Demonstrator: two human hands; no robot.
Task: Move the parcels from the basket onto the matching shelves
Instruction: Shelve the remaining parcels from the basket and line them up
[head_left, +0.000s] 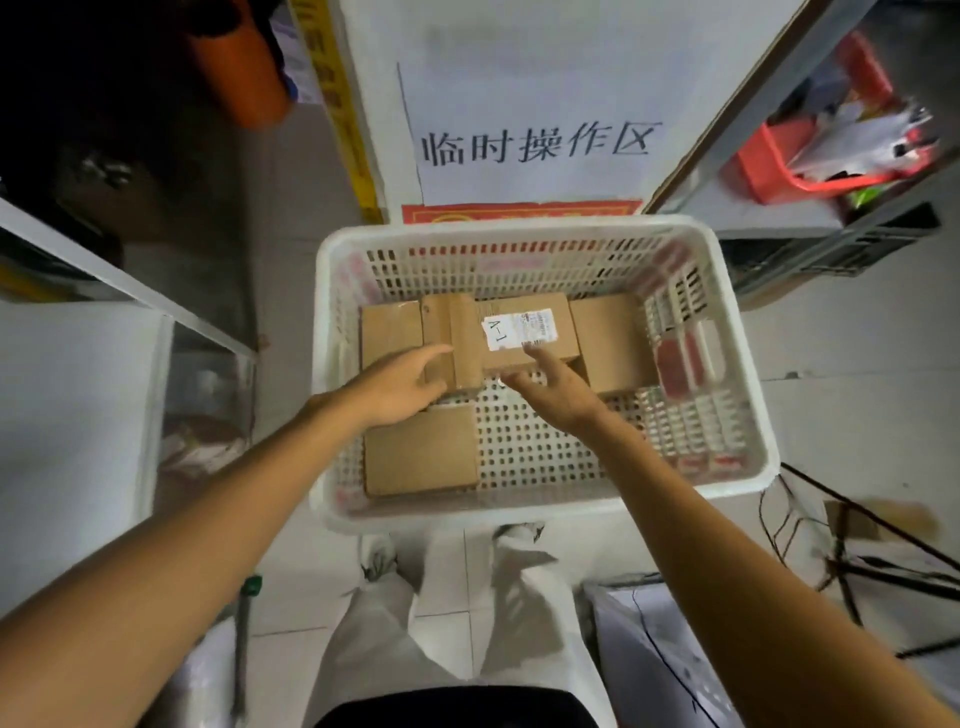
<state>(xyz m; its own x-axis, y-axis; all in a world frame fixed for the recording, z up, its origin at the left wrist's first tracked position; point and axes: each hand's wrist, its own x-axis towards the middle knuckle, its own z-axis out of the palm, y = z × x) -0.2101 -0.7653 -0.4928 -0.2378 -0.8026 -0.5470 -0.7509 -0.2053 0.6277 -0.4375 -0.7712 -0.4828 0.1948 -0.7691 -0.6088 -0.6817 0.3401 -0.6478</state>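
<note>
The parcel (467, 332) I'm after sits at the back middle of the white basket (519, 228), in the centre of the frame. It rests partly on top of two plain boxes, one to its left (389, 332) and one to its right (605, 343). A white label reading A-1 faces up on it.

My left hand (400, 387) reaches in with its fingers (431, 353) straight and loosely spread, the forefinger touching the parcel's near left end. My right hand (556, 389) is at the near edge under the label, forefinger and thumb apart. Neither hand has closed round it.

It is a flat brown cardboard box with square corners and smooth tape across it. I judge it stiff and light. The tape may be slick, so I would take it by both short ends, on bare card.

A fourth box (421, 449) lies flat in the lower left of the basket, on the perforated plastic floor.
</note>
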